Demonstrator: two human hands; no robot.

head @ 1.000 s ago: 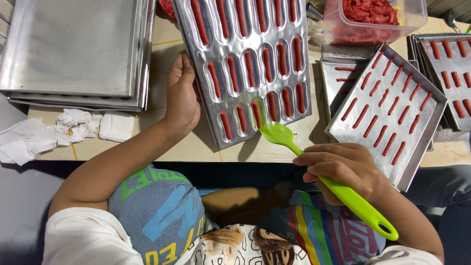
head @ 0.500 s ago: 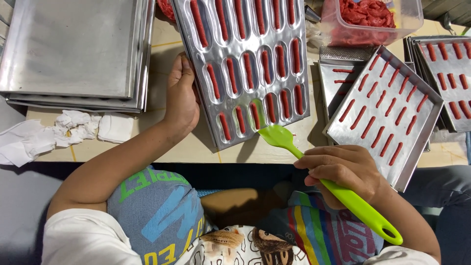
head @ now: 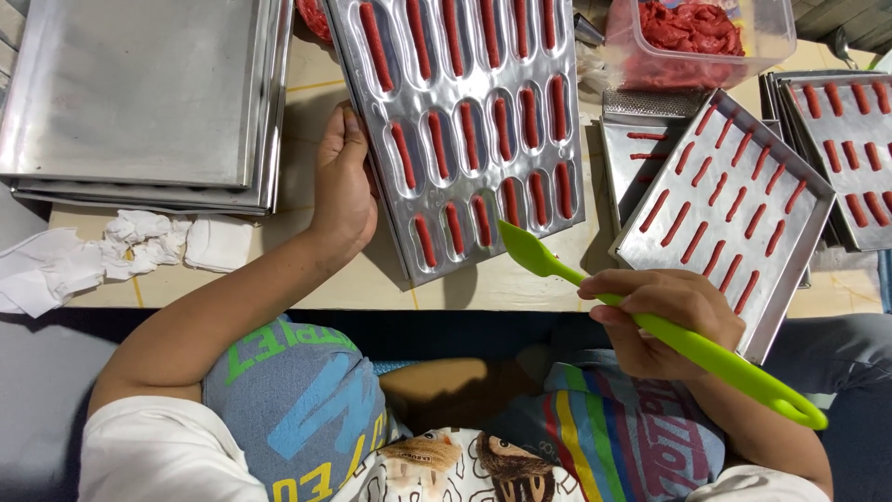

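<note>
My left hand [head: 342, 181] rests flat against the left edge of a silver mould tray [head: 465, 121] whose oval pockets hold red paste strips. My right hand [head: 662, 321] grips the handle of a green spatula [head: 650, 325]. The spatula's blade points up-left and its tip lies at the near right corner of the mould tray.
A stack of plain metal trays [head: 139, 93] lies at the far left, with crumpled white tissue [head: 121, 246] below it. Flat trays with red strips [head: 725, 204] sit at the right. A clear tub of red paste [head: 697, 37] stands at the top right. The table edge runs just in front of me.
The spatula tip has slid slightly down and right along the mould tray's near edge. My left hand has stayed on the tray's left side.
</note>
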